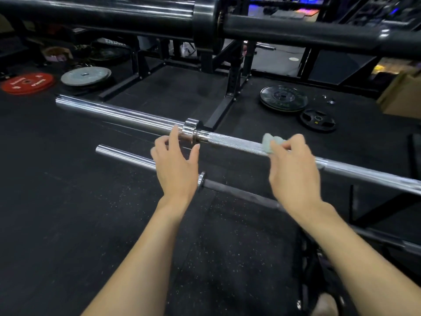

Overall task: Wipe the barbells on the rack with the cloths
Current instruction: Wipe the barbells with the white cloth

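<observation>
Head view: the chrome barbell [239, 142] runs from 10 o'clock to 4 o'clock; the right hand [293, 169] pinches a pale crumpled cloth [272, 142] against its knurled shaft; the left hand [176, 164], fingers spread and empty, hovers by the collar [192, 130] at 9 o'clock of the cloth; a thinner dark bar [239, 192] lies nearer.

The right hand [293, 165] is pinching a pale green cloth [271, 142] against the ridged part of the chrome barbell [232, 140]. The left hand [175, 163] is reaching with spread fingers toward that bar's collar [192, 127]. A thinner bar [127, 155] is lying just below, a black barbell [114, 13] is crossing overhead, and a red plate [27, 83] and a grey plate [85, 76] are lying on the dark floor [57, 213].
</observation>
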